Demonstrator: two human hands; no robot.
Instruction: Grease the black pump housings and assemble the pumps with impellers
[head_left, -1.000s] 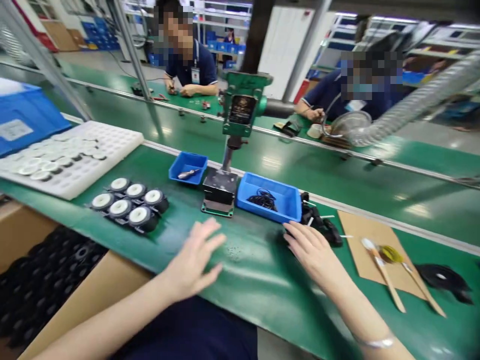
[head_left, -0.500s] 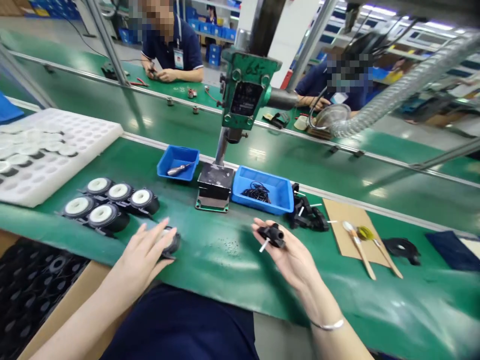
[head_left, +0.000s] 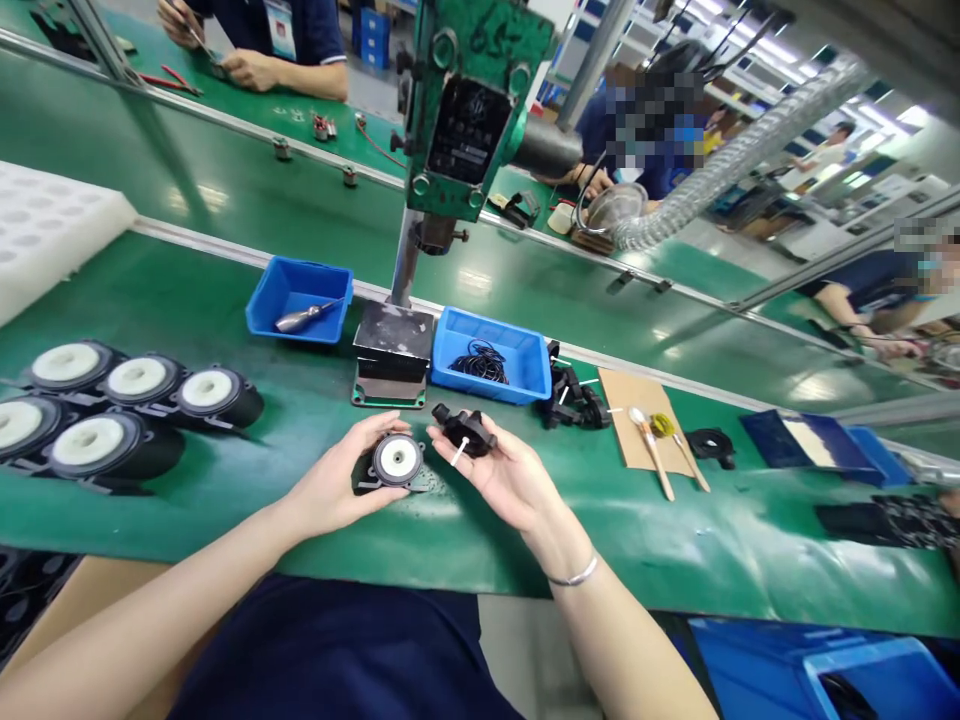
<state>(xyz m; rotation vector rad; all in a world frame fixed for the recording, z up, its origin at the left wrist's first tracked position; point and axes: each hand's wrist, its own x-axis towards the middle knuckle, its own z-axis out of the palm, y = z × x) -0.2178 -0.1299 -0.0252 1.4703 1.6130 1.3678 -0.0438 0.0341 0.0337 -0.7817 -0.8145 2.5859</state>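
Observation:
My left hand (head_left: 337,475) is closed around a round black housing with a white disc (head_left: 397,459) in its top, fingers behind it and thumb in front. The housing is upright, at or just above the green bench. Beside it, my right hand (head_left: 510,470) holds a black plastic cover with a white pin (head_left: 466,434), palm turned up. The pin points down toward the front. A small gap separates the two parts. Several similar housings with white discs (head_left: 210,392) stand at the left of the bench.
Behind my hands stands a green press (head_left: 480,110) over a black block (head_left: 394,335). A blue bin (head_left: 491,355) holds black rings; another blue bin (head_left: 300,300) holds a screwdriver. More black covers (head_left: 574,400), brushes (head_left: 654,455) on cardboard and a foam tray (head_left: 60,230) lie around. Co-workers sit opposite.
My left hand has brought the housing rightward, away from the others, and now grips it around the sides. My right hand has moved closer with the cover, turning it. The view has shifted right.

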